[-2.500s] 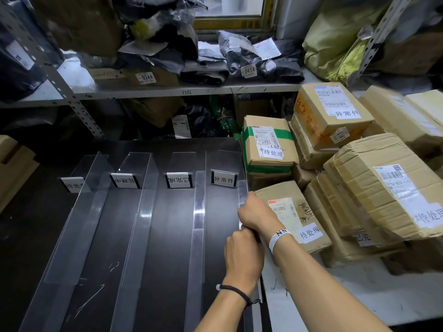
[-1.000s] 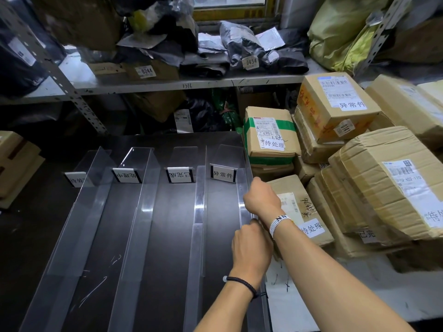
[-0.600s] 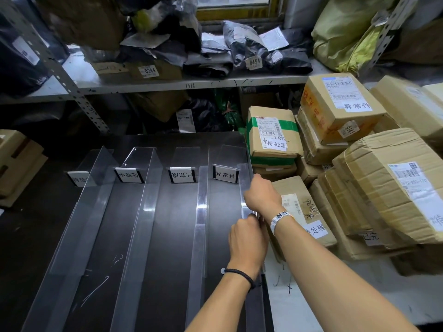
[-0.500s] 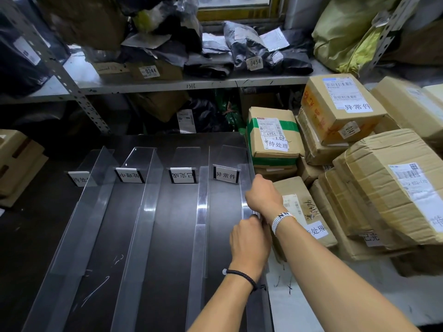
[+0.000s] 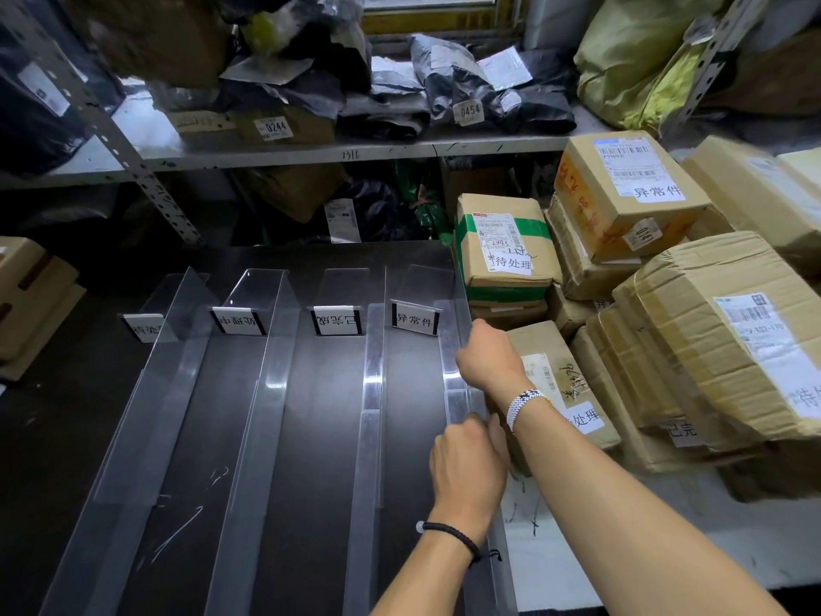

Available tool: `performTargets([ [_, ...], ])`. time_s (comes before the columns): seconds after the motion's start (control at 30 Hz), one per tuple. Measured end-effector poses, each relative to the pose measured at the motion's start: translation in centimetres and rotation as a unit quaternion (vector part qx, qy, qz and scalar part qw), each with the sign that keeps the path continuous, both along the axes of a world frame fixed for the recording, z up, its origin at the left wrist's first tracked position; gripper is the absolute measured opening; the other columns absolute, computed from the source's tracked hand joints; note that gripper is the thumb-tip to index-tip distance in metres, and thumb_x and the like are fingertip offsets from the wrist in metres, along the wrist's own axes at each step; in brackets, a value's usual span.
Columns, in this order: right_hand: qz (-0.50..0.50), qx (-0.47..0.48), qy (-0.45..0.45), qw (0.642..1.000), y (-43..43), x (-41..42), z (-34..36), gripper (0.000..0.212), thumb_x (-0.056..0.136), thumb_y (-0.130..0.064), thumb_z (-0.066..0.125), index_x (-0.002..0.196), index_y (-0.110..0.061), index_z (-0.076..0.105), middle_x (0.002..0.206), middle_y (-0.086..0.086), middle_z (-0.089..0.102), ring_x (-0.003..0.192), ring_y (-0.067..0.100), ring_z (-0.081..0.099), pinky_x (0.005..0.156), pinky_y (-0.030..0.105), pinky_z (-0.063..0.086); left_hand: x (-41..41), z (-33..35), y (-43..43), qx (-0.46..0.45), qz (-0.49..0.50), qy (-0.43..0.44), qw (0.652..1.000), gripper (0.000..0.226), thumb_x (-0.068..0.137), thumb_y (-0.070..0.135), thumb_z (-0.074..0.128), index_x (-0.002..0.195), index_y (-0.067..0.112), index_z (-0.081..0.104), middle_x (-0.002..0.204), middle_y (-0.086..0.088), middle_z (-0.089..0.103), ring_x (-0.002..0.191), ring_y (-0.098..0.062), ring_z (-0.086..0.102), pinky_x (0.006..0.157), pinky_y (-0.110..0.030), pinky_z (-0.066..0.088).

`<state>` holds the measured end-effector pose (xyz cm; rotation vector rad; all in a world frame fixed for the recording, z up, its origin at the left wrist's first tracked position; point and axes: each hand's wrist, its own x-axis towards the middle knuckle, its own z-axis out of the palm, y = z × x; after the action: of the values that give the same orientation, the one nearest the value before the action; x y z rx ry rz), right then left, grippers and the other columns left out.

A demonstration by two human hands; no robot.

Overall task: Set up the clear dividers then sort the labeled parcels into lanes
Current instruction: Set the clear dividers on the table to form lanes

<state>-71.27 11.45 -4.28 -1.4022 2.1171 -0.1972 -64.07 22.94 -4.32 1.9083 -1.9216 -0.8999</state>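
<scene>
Hands both on the rightmost divider (image 5: 449, 344), the clear wall on the right edge of the dark tray (image 5: 320, 437). Right hand (image 5: 486, 364) is curled over its top edge, further from the camera and just short of the 异常件 lane label (image 5: 415, 321). Left hand (image 5: 471, 464) grips the same edge closer in; its fingers are curled, with the tips hidden behind the hand. That divider stands upright, with a visible joint between two sections right between the hands. Three more clear dividers are up: left divider (image 5: 146, 420), second divider (image 5: 266, 393) and third divider (image 5: 371, 393). They run roughly parallel and fan out slightly toward the camera, which makes four lanes. Each lane has a label at its far end, and bare dark floor shows along its length. Right side is tight. A parcel with a handwritten label (image 5: 559, 384) sits just beside the outer face of the rightmost divider, under the right wrist. The green-taped box (image 5: 506, 246) is close to the divider's far end. The rest of the stack is behind those, including the large taped parcel (image 5: 719, 340) and the 异常件 box (image 5: 622, 184). A strip of white tabletop (image 5: 577, 549) shows beside the right forearm. The metal shelf (image 5: 311, 153) overhangs the far end of the lanes.
</scene>
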Motion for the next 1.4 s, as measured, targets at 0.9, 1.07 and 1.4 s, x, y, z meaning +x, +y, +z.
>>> performTargets([
  [0.9,0.028,0.006,0.003,1.0,0.6,0.0,0.1,0.033,0.095,-0.006,0.055,0.128,-0.006,0.05,0.122,0.017,0.064,0.106,0.036,0.065,0.092,0.048,0.057,0.0,1.2,0.0,0.046,-0.039,-0.067,0.996,0.041,0.105,0.028,0.038,0.068,0.012,0.043,0.088,-0.018,0.064,0.084,-0.035,0.062,0.046,-0.03,0.022],
  [1.07,0.033,0.006,-0.004,0.999,0.8,-0.2,0.2,0.035,0.095,-0.006,0.055,0.129,-0.006,0.05,0.122,0.017,0.064,0.106,0.035,0.065,0.091,0.047,0.058,0.1,1.3,0.0,0.065,-0.025,-0.055,0.996,0.043,0.104,0.037,0.04,0.071,0.01,0.047,0.088,-0.018,0.066,0.086,-0.036,0.065,0.058,-0.033,0.032],
  [1.4,0.031,-0.18,0.027,0.983,3.0,0.5,3.7,0.035,0.097,-0.019,0.055,0.13,-0.008,0.055,0.128,0.012,0.058,0.12,0.031,0.051,0.096,0.041,0.044,3.2,3.0,-0.4,0.016,0.013,0.004,1.0,0.039,0.103,0.044,0.044,0.125,0.016,0.059,0.124,-0.008,0.065,0.111,-0.028,0.063,0.084,-0.038,0.05],
])
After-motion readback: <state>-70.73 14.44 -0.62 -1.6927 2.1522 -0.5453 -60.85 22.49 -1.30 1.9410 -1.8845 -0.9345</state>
